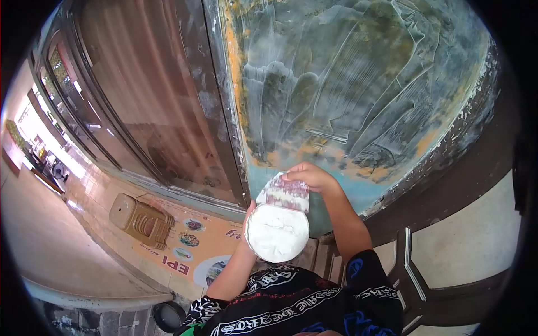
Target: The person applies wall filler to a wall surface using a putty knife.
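Left hand mostly hidden behind white-filled container; far-room items too small to tell.

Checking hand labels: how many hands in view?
2. The right hand grips the smeared flat spreader by the rim of the round tub of white paste; the left hand is at the tub's side, mostly hidden behind it.

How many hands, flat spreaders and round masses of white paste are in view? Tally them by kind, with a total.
Hands: 2 (left hand, right hand)
Flat spreader: 1
Round mass of white paste: 1
Total: 4
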A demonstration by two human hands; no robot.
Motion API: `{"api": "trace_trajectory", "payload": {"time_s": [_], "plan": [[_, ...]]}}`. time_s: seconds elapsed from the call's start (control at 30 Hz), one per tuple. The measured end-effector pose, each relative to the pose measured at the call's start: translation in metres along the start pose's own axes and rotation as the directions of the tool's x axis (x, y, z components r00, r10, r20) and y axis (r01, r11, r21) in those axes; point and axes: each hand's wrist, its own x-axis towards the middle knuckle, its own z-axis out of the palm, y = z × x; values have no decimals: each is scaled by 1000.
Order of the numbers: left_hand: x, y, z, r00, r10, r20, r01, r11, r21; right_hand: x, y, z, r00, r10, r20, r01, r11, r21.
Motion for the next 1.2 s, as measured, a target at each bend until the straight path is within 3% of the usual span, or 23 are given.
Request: {"api": "trace_trajectory", "payload": {"time_s": [0.1,0.17,0.27,0.43,0.5,0.57,0.73,0.83,0.97,1.0,1.03,1.1,1.17,1.2], "plan": [[-4,1,-2,998,13,-63,-11,999,31,10,23,-19,992,22,-124,-12,997,82],[-8,4,-2,999,-26,-28,24,998,-66,12,45,-29,995,-7,-101,16,996,86],[-10,9,-4,999,-11,47,14,998,-66,7,49,-24,979,0,-203,95,884,458],[0,6,-5,994,-12,107,17,999,-46,1,30,15,978,-57,-201,130,921,367],[9,0,0,991,14,132,7,988,-156,13,34,20,990,-56,-130,89,961,263],[8,-3,-4,998,-14,59,17,999,-39,22,42,17,986,-48,-161,86,967,241],[2,-7,-7,995,-80,61,85,992,-94,46,86,-14,958,43,-283,34,964,262],[-3,-6,-6,999,-36,5,36,996,-82,39,104,-26,925,124,-360,0,945,327],[-10,-2,-2,995,60,-78,-66,995,-76,22,105,-29,932,23,-362,107,935,337],[-11,3,-15,994,54,94,-42,991,-125,16,101,-26,925,-2,-380,156,914,374],[-12,7,-14,989,79,125,-68,994,-89,10,93,-23,928,-1,-374,147,921,362],[-14,12,-6,977,142,160,-137,990,-44,-1,74,-15,928,-111,-356,311,757,575],[-21,17,6,973,187,132,-171,977,-128,-19,51,-5,932,-114,-344,299,778,553],[-22,20,0,969,245,-12,-245,969,3,-25,41,1,921,-172,-351,342,787,514]]}}
